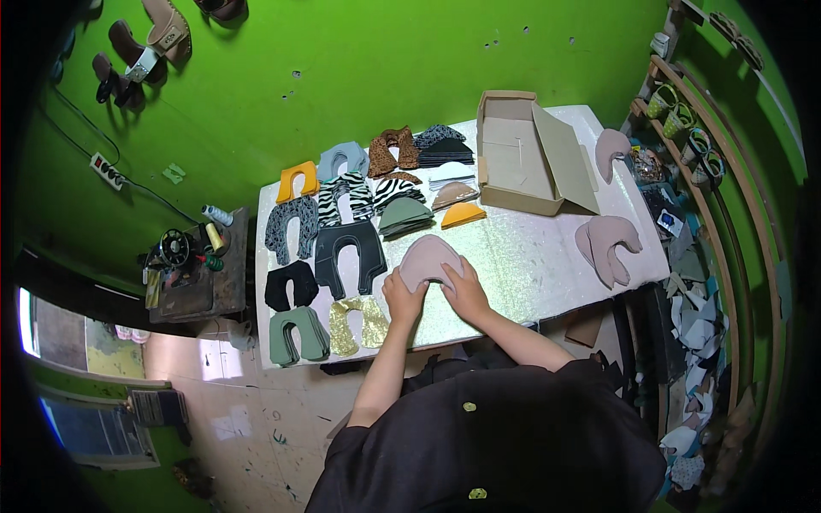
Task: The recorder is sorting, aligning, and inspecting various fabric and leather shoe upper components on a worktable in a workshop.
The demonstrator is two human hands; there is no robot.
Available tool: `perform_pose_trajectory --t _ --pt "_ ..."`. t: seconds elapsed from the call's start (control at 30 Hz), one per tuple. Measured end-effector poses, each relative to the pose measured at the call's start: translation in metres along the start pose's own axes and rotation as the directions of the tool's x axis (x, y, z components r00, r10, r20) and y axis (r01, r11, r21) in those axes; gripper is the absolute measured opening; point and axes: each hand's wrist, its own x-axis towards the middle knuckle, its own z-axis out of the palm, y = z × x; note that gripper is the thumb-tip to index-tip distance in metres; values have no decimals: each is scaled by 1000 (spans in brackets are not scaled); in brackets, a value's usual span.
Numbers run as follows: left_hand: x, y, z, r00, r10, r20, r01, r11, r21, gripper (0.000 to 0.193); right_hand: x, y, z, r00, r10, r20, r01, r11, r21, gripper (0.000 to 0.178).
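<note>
Above the front part of the table, I hold a pale pink shoe upper piece, rounded at its far end, between both hands. My left hand grips its near left corner and my right hand its near right corner, thumbs on top. Beyond it lie a stack of green half-round pieces and a yellow half-round stack. To the left are horseshoe-shaped black pieces and gold glitter pieces. More pink curved pieces rest at the table's right side.
An open cardboard box stands at the back of the white table. Zebra-print pieces and other horseshoe stacks fill the left side. A sewing machine is at the left; a wooden rack with scraps stands right.
</note>
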Motion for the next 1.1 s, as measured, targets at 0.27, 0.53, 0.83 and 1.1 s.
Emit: perform_pose_trajectory --t 0.27,0.53,0.83,1.1 --pt "0 12 -2 994 -102 31 99 993 68 73 5 1 -1 1000 12 2 -11 993 -115 53" --pt "-3 8 -5 983 -165 85 162 986 45 76 11 14 1 998 -61 22 61 997 -36 58" --pt "-17 25 -5 995 -66 -70 80 972 221 95 4 0 -45 972 105 209 -64 979 -193 64" --pt "-19 85 22 958 252 -135 -251 968 22 46 -20 73 -118 923 338 -183 -341 940 17 42"
